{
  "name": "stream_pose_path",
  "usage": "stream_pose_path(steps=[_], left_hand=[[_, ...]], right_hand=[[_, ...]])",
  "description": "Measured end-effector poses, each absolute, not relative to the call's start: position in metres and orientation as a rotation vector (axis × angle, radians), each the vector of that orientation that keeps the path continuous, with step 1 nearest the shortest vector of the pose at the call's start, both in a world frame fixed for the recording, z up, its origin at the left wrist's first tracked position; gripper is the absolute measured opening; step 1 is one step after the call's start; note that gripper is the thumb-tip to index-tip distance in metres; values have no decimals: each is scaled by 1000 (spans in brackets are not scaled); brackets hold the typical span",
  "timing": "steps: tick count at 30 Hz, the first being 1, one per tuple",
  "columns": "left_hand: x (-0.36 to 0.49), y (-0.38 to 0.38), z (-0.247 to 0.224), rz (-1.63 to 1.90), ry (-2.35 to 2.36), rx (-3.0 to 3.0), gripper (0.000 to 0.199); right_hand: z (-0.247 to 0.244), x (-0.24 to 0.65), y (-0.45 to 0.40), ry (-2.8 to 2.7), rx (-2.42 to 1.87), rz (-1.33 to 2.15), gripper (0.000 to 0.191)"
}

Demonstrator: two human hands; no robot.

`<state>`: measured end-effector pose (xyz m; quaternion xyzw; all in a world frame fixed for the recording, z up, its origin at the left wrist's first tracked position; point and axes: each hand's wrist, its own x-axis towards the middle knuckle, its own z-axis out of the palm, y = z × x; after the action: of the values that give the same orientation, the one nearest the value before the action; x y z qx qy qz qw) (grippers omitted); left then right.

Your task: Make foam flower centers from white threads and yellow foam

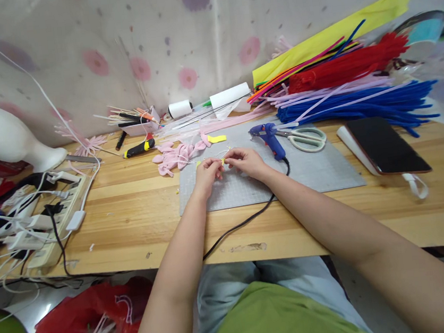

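Observation:
Over the grey cutting mat [241, 191], my left hand [208, 174] and my right hand [245, 161] meet with fingertips pinched. Between them is a small yellow piece [222, 161], mostly hidden by my fingers; thin white strands show close behind it. Pink fuzzy petal-like pieces [175, 157] lie in a pile just beyond my left hand. A flat yellow strip [217, 139] rests at the mat's far edge. To the right of my right hand are a blue glue gun [270, 139], lying on its side, and pale-handled scissors [307, 138].
Bundles of blue pipe cleaners [352, 109] and red ones [350, 66] lie at the back right, near a dark phone [388, 145]. A yellow-black utility knife [138, 148] sits at the back left. A crowded power strip [63, 222] stands left. The glue gun's black cord [240, 223] crosses the front edge.

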<state>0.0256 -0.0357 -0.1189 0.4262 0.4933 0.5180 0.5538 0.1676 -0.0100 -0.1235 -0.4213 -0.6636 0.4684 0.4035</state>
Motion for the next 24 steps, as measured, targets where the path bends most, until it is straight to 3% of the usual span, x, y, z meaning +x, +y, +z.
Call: stream_pose_path(steps=[11, 24], left_hand=[[29, -40, -116, 1227, 1244, 1077, 25], [30, -40, -116, 1212, 1236, 1130, 17]], right_hand=[[-123, 167, -12, -1758, -1108, 1037, 15], [-119, 168, -16, -1871, -1187, 787, 19]])
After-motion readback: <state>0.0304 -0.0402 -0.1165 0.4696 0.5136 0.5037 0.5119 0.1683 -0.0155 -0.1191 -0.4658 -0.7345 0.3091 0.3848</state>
